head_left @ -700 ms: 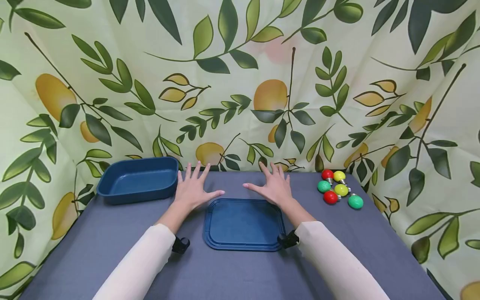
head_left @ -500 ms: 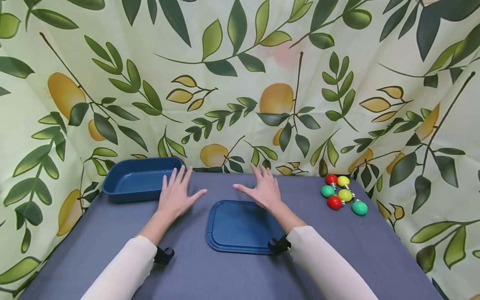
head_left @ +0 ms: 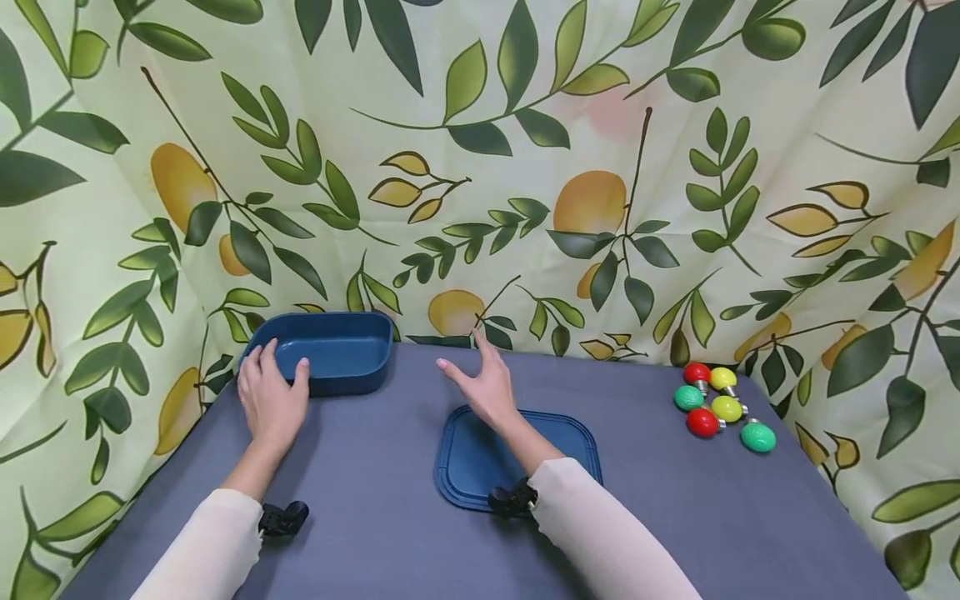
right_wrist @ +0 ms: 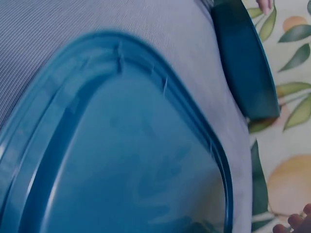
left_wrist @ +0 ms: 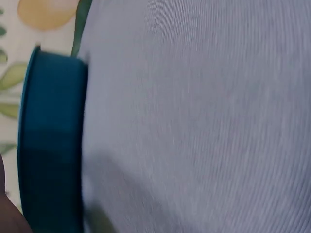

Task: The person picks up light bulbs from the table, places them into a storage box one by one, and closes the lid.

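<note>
A deep blue rectangular container (head_left: 352, 383) stands at the back left of the table. My left hand (head_left: 273, 400) is at its left front corner, fingers slightly bent over the rim and thumb in front; whether it touches is unclear. The left wrist view shows the container's side wall (left_wrist: 53, 136). A flat blue lid (head_left: 558, 437) with a ridged rim lies in the middle. Over its far left part hovers my right hand (head_left: 487, 387), thumb and fingers spread, holding nothing. The right forearm hides part of the lid.
Several coloured light bulbs, including a red bulb (head_left: 702, 422), a yellow bulb (head_left: 726, 408) and a green bulb (head_left: 758, 436), lie grouped at the back right. A leaf-patterned curtain (head_left: 517, 167) rises behind the grey-blue tabletop (head_left: 375, 500).
My left hand has moved left, from beside the container's right end to its left front corner. My right hand has shifted left over the lid. The head view has turned left.
</note>
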A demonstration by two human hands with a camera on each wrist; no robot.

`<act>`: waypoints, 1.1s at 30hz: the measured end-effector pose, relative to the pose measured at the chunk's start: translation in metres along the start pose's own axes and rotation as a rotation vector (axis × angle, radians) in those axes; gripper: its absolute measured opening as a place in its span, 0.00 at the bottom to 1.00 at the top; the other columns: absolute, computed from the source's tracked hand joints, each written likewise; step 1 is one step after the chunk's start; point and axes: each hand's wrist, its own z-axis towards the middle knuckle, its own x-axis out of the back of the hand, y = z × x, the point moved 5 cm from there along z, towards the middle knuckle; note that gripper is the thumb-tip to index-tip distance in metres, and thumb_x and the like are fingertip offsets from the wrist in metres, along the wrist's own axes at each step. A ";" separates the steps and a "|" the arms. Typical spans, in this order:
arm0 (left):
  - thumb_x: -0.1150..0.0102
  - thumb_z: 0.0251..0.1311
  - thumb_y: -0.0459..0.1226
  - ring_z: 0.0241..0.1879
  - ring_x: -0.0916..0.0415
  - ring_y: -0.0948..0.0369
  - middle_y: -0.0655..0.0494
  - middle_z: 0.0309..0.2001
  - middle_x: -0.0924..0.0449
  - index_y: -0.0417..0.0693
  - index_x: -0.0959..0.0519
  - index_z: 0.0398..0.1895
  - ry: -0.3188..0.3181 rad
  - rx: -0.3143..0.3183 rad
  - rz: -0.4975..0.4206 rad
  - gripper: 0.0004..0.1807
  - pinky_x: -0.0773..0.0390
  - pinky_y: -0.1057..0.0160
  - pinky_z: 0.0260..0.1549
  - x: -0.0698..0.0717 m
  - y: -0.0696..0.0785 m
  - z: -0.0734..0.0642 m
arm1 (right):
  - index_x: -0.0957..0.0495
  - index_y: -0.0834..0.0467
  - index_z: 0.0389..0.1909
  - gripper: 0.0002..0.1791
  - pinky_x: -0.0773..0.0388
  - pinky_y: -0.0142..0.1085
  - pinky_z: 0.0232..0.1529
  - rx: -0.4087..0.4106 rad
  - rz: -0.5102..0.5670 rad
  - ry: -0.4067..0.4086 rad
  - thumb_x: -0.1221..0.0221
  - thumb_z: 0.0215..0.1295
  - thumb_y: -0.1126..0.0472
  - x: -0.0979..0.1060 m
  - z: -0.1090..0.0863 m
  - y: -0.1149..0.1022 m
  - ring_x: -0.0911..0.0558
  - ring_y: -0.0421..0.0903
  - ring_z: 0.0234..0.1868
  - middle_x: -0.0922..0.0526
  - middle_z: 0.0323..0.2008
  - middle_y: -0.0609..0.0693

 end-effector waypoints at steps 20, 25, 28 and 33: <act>0.50 0.70 0.60 0.80 0.61 0.37 0.44 0.83 0.66 0.57 0.70 0.83 -0.219 0.300 -0.151 0.52 0.53 0.34 0.75 -0.005 -0.058 0.002 | 0.43 0.44 0.79 0.47 0.23 0.53 0.63 -0.016 0.129 -0.181 0.36 0.63 0.36 -0.098 0.011 -0.020 0.22 0.56 0.67 0.31 0.74 0.55; 0.47 0.69 0.60 0.80 0.59 0.38 0.41 0.83 0.63 0.55 0.67 0.83 -0.214 0.290 -0.145 0.53 0.51 0.35 0.76 0.000 -0.055 0.004 | 0.41 0.46 0.78 0.45 0.22 0.50 0.63 -0.047 0.170 -0.154 0.36 0.63 0.37 -0.109 0.012 -0.027 0.22 0.54 0.67 0.30 0.74 0.54; 0.44 0.68 0.58 0.81 0.59 0.39 0.40 0.82 0.62 0.51 0.65 0.83 -0.230 0.280 -0.166 0.54 0.51 0.37 0.76 -0.001 -0.048 0.004 | 0.38 0.47 0.77 0.44 0.21 0.44 0.59 -0.047 0.166 -0.105 0.35 0.63 0.39 -0.111 0.013 -0.028 0.18 0.50 0.61 0.23 0.68 0.54; 0.41 0.67 0.56 0.81 0.59 0.39 0.39 0.82 0.61 0.49 0.64 0.83 -0.250 0.274 -0.192 0.54 0.50 0.38 0.77 -0.006 -0.038 0.004 | 0.36 0.54 0.76 0.44 0.24 0.36 0.42 -0.033 0.176 -0.034 0.33 0.63 0.44 -0.105 0.014 -0.028 0.19 0.44 0.38 0.15 0.58 0.57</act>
